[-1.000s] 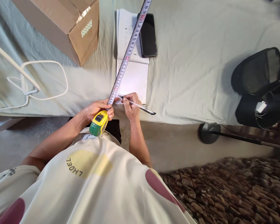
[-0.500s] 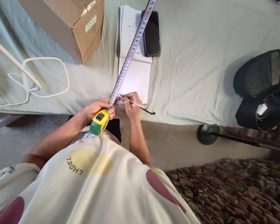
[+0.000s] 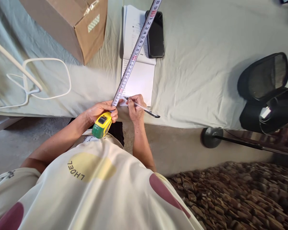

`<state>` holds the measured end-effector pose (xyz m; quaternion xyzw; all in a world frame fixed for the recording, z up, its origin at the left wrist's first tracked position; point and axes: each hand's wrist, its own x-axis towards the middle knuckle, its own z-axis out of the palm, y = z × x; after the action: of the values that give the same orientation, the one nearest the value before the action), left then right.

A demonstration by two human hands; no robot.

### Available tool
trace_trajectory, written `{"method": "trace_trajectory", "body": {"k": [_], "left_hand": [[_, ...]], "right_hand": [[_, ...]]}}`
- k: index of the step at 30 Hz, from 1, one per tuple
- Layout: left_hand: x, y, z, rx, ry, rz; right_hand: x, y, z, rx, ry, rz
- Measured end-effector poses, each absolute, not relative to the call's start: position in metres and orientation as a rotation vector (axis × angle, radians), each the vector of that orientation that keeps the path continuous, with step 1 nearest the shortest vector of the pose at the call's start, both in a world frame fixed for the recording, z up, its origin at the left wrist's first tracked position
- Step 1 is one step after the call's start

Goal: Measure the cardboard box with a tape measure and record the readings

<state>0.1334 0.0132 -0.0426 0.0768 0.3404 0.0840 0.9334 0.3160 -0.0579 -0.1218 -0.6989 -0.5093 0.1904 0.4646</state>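
Observation:
My left hand (image 3: 99, 111) grips a yellow and green tape measure (image 3: 101, 125) at the near edge of the cloth-covered table (image 3: 206, 64). Its white blade (image 3: 135, 52) runs up and away over an open notebook (image 3: 139, 76). My right hand (image 3: 135, 107) holds a pen (image 3: 144, 109) in a writing pinch, its tip on the bottom corner of the notebook page beside the blade.
A black phone (image 3: 155, 35) lies on the notebook's far page. A cardboard box (image 3: 72, 25) stands at the back left, with a white cable (image 3: 38, 80) looped before it. A black lamp or case (image 3: 266, 92) on a stand (image 3: 211, 138) is at the right.
The view shifted slightly downward and to the right since a second ago. Both hands, the tape measure and the pen stay in place.

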Motion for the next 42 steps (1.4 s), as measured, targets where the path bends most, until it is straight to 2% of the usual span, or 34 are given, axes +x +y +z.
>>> {"method": "trace_trajectory", "body": {"k": [18,42], "left_hand": [[0.1330,0.0132,-0.0438,0.171,0.683,0.166],[0.1335,0.0142,-0.0434,0.155,0.686,0.162]], "right_hand": [[0.3173,-0.0602,-0.1257,-1.722,-1.251,0.356],[0.3171,-0.0592,-0.1229,-1.779,-1.208,0.417]]}}
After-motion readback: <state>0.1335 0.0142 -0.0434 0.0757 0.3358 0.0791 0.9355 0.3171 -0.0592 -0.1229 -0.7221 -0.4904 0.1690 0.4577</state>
